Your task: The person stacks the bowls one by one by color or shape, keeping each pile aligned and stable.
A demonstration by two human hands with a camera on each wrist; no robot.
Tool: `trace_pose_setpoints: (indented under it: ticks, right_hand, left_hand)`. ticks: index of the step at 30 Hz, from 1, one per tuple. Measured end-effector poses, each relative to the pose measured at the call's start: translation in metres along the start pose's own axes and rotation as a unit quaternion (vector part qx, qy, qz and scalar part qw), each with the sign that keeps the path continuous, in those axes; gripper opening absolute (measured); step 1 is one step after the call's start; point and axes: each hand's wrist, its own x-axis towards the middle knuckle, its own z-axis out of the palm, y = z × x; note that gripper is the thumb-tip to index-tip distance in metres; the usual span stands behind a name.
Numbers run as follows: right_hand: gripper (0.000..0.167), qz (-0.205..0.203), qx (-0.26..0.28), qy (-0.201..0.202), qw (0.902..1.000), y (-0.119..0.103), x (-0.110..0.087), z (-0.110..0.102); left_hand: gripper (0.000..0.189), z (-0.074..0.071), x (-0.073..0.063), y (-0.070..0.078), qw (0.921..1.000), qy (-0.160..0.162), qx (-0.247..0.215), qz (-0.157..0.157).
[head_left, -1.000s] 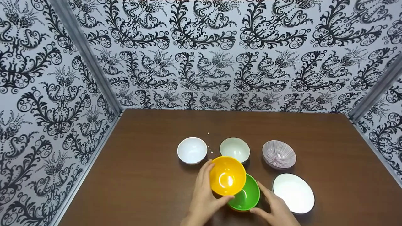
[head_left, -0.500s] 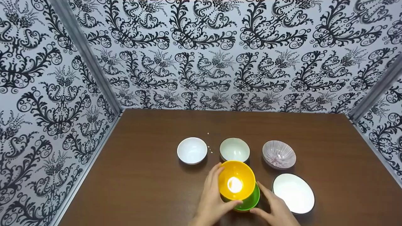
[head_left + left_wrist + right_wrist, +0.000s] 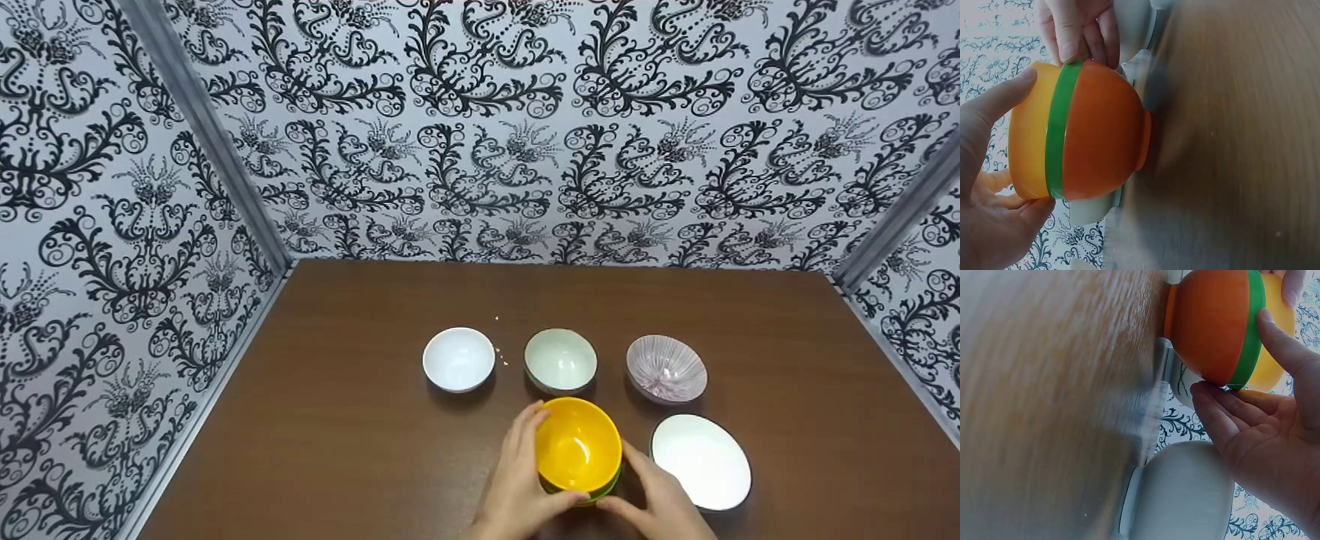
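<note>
A yellow bowl sits nested in a green bowl, whose rim shows as a band below it. Under both is an orange bowl, standing upright on its foot on the table. My left hand grips the yellow bowl at its left side, thumb at the near edge and fingers at the far edge. From the right, my right hand holds the stack, its thumb on the green rim and its fingers against the lower bowls.
Behind the stack stand a white bowl, a pale green bowl and a purple-streaked bowl. An oval white bowl is right of my right hand. Small white specks lie on the brown table. Patterned walls enclose it.
My left hand has carried the yellow bowl right and toward me, down into the green bowl, which it now mostly covers. My right hand has stayed in place at the stack.
</note>
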Motion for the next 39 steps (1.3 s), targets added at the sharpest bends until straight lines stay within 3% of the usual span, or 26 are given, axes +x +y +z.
trace_pose_setpoints:
  ticks: [5,14,21,29,33,39]
  right_hand:
    - [0.083,-0.005,-0.006,-0.002,1.0000,0.0013,-0.0005,0.0004]
    - [0.084,0.006,0.010,-0.003,0.9999,-0.0017,0.0011,-0.0001]
    - [0.080,-0.013,-0.006,0.008,0.9999,0.0027,-0.0001,0.0018]
    - [0.080,-0.018,-0.014,0.020,0.9995,0.0038,-0.0004,0.0040]
    - [0.080,-0.010,-0.004,0.010,0.9999,0.0027,-0.0008,0.0036]
    - [0.084,0.012,0.036,0.002,0.9993,-0.0022,-0.0004,0.0030]
  left_hand:
    - [0.100,0.0033,-0.0016,-0.0021,0.9999,-0.001,0.002,0.010]
    - [0.101,0.0059,-0.0024,-0.0028,0.9999,-0.013,0.002,-0.003]
    - [0.102,0.0084,-0.0046,-0.0057,0.9996,0.007,0.018,0.019]
    - [0.103,0.0091,-0.0044,-0.0067,0.9999,-0.011,0.013,0.001]
    - [0.103,0.0095,-0.0048,-0.0071,0.9998,-0.014,0.014,-0.005]
    - [0.103,0.0095,-0.0061,-0.0084,0.9997,-0.005,0.019,0.012]
